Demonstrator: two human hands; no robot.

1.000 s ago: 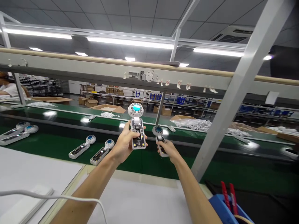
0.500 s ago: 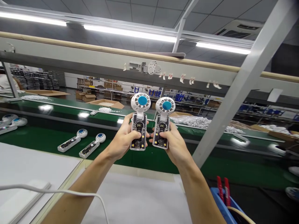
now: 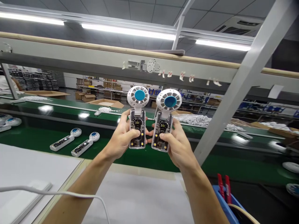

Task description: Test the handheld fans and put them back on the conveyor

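My left hand [image 3: 122,134] is closed around the handle of a small handheld fan [image 3: 137,122], its thumb pressed on the front. A second, matching handheld fan [image 3: 165,124] is gripped in my right hand [image 3: 181,141], the thumb also on its front. Both stand upright side by side over the belt, close but apart. Each has a round white vented head with a blue centre and a clear handle showing a dark circuit board with yellow squares. Small digits show on both boards. The backs of the fans and some fingers are hidden.
A green conveyor belt [image 3: 30,138] runs across, carrying more fans [image 3: 85,144] at left. White sheets [image 3: 137,196] cover the bench. A white cable [image 3: 77,194] crosses the left front. A slanted metal post [image 3: 230,93] and a blue bin [image 3: 225,202] with red-handled tools stand right.
Both fans in my hands have come slightly higher and look larger, the right one tilting a little. The fans on the belt have shifted left.
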